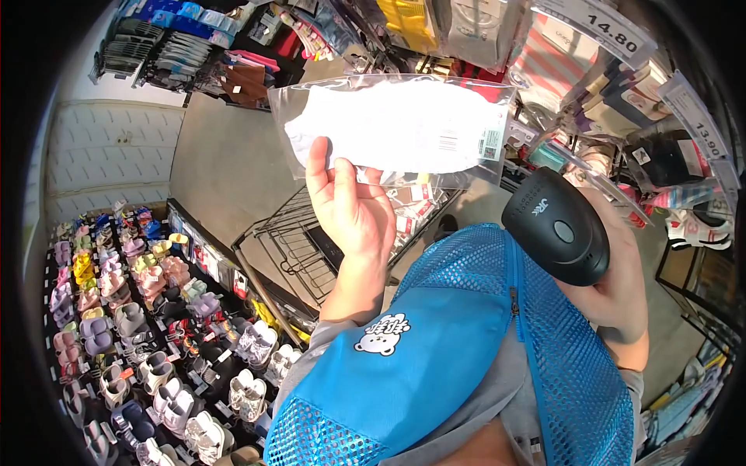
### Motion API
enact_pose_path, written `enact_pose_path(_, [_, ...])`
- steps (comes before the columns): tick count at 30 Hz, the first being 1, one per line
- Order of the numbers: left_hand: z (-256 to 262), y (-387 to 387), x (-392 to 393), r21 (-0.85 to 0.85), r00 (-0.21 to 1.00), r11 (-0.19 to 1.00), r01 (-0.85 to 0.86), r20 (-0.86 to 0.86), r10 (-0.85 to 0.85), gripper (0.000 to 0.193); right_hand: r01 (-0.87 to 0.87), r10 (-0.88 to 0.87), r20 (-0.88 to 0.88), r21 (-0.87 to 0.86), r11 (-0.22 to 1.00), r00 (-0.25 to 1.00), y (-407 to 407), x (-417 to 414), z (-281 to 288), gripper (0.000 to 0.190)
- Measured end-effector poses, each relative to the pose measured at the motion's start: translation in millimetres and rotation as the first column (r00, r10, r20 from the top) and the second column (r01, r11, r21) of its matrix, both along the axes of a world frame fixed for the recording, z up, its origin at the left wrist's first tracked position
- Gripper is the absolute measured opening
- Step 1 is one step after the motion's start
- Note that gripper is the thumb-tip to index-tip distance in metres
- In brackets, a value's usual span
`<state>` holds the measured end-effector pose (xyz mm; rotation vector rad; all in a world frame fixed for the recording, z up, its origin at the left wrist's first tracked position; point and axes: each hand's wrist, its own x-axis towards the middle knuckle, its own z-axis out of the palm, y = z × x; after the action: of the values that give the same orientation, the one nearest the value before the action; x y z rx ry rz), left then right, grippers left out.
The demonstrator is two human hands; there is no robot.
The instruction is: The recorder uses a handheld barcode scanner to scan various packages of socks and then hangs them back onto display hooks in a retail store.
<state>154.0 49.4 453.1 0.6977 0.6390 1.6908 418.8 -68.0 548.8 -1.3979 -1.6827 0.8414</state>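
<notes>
Between the fingers and thumb of my left hand is the lower edge of a clear plastic packet. White folded fabric fills the packet, its exact kind washed out by glare, and a printed label with a barcode shows at its right end. My right hand grips a black handheld barcode scanner, whose rounded head lies below and to the right of the packet, apart from it. The scanner's handle and most of my right fingers are hidden. A blue mesh vest covers my front.
A wire shopping cart holding packaged goods stands beyond my left forearm. Rows of small shoes and sandals fill a display at the left. Packaged socks hang on racks at the upper right, with price tags sticking out.
</notes>
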Motion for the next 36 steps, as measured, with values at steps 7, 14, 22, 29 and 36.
enact_pose_path(7, [-2, -4, 3, 0.108, 0.995, 0.994, 0.015, -0.097, -0.005, 0.039, -0.07, 0.055, 0.128, 0.12, 0.99, 0.99, 13, -10, 12, 0.04])
enact_pose_path(14, [9, -7, 21, 0.091, 0.988, 0.993, -0.081, -0.121, 0.091, 0.035, -0.073, 0.05, 0.212, 0.101, 0.992, 0.976, 16, -6, 12, 0.038])
enact_pose_path(22, [6, -12, 21, 0.095, 0.992, 0.995, -0.026, -0.122, 0.037, 0.038, -0.016, -0.009, 0.142, 0.172, 0.985, 0.99, 10, 5, 10, 0.04])
enact_pose_path(29, [7, -17, 23, 0.083, 0.99, 0.996, -0.046, -0.126, 0.056, 0.04, -0.064, 0.042, 0.187, 0.114, 0.991, 0.982, 3, 2, 12, 0.038])
enact_pose_path(36, [2, -23, 14, 0.147, 0.99, 0.989, -0.006, -0.136, 0.026, 0.039, -0.098, 0.07, 0.25, 0.102, 0.99, 0.966, 0, -3, 15, 0.036])
